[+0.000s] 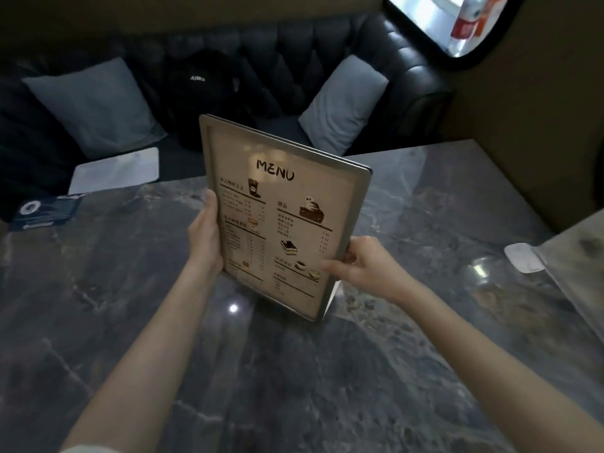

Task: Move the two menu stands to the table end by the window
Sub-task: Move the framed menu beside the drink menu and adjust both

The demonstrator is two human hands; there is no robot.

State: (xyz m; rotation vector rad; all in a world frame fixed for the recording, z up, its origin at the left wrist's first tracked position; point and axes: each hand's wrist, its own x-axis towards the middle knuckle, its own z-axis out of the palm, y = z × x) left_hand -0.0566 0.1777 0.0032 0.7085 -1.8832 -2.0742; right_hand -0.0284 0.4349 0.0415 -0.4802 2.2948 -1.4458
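Grey marble table point(425, 197) spreads under me; I see the menu stand point(281, 217) tilted above its middle, my left hand point(206, 237) clasping its left edge and my right hand point(362, 263) pinching the lower right edge. Window point(457, 21) sits far right.

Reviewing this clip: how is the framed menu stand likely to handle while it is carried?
The menu stand looks stiff: its flat metal-edged frame shows no bend between the left hand and right hand. Its glossy face may be slippery. Tall and thin, it is probably apt to tip when set on the table.
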